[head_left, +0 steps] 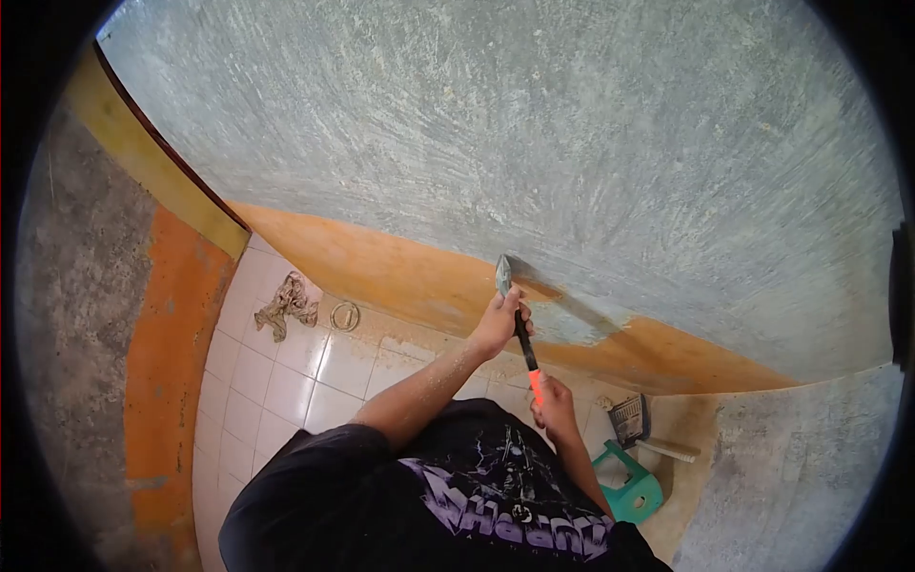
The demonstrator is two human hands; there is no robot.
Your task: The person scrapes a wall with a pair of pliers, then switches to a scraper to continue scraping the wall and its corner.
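A long-handled scraper with a black shaft, an orange grip and a grey metal head slants up toward the wall. Near the head, my left hand is closed around the upper shaft. Lower down, my right hand grips the orange end. The head is at the upper edge of the wall's orange painted band; whether it touches cannot be made out. Just right of it, a patch of the orange is stripped to grey.
On the tiled floor lie a crumpled dirty cloth and a ring-shaped item. Pale debris lies along the wall's foot. At right are a green plastic stool, a dark dustpan-like item and a pale rod. Another wall with orange paint stands left.
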